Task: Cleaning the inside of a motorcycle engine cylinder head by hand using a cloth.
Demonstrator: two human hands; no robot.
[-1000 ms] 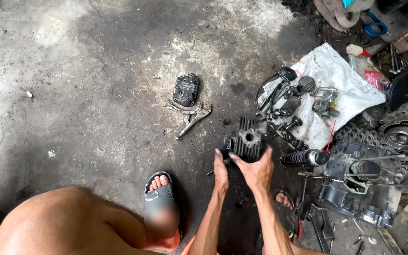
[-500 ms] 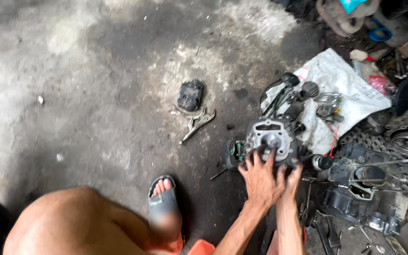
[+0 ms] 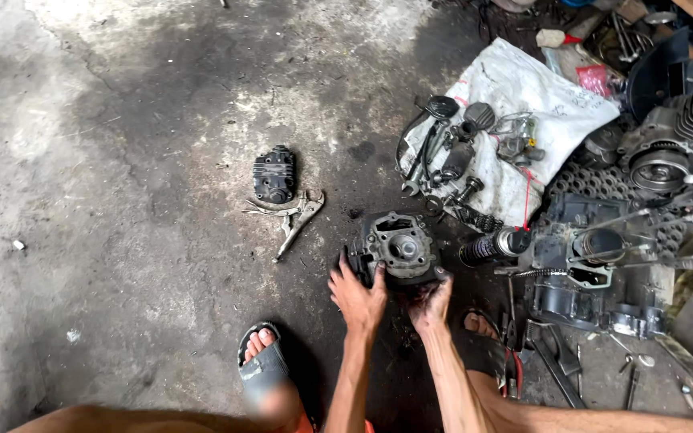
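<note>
A greasy grey engine cylinder head (image 3: pixel 399 247) rests on the oily concrete floor, its flat face with a round bore turned up. My left hand (image 3: pixel 357 297) grips its near left edge, fingers spread over the fins. At the near right edge my right hand (image 3: pixel 431 303) holds the same part. Both forearms reach in from the bottom of the view.
A small black finned cover (image 3: pixel 274 176) and locking pliers (image 3: pixel 294 216) lie to the left. A white sack (image 3: pixel 523 120) with several engine parts lies at the right, beside a crankcase (image 3: pixel 595 265) and scattered tools. My sandalled foot (image 3: pixel 260 365) is at the bottom.
The cylinder head has been turned so its flat bore face points up, and both hands have shifted from above it to its near edge. The camera tilted slightly.
</note>
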